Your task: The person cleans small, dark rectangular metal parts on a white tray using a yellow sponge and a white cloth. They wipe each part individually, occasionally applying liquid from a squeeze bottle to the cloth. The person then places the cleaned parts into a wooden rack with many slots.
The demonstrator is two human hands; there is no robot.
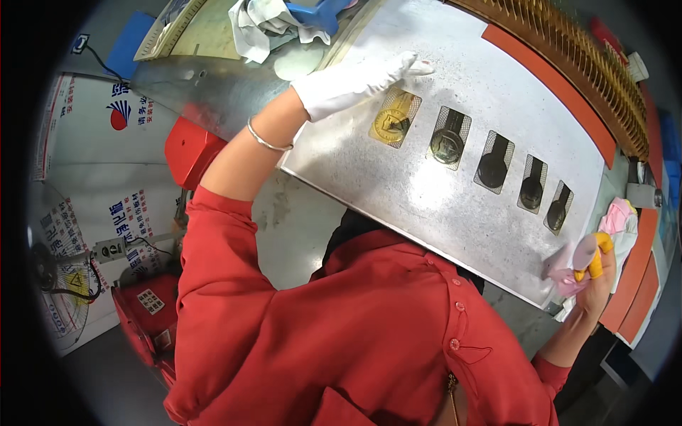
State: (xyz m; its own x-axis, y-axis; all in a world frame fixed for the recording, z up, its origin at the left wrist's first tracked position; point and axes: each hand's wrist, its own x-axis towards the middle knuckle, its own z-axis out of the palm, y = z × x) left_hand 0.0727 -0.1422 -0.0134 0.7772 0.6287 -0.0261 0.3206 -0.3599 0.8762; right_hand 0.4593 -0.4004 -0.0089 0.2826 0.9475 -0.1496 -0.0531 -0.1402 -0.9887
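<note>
White panels [82, 135] bear blue lettering [118, 90] (left fingers [401, 65] outstretched over grey board [341, 153], right fingers [597, 266] gripping pink cloth [564, 275]).

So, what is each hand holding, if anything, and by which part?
The right hand grips a pink cloth with yellow-covered fingers, seemingly by the bunched side nearest them. The white-gloved left hand shows nothing held.

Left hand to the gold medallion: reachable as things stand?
Likely yes: the white-gloved left hand is close by at the medallion's end of the row, and nothing seems to cover the medallion or stand between them.
</note>
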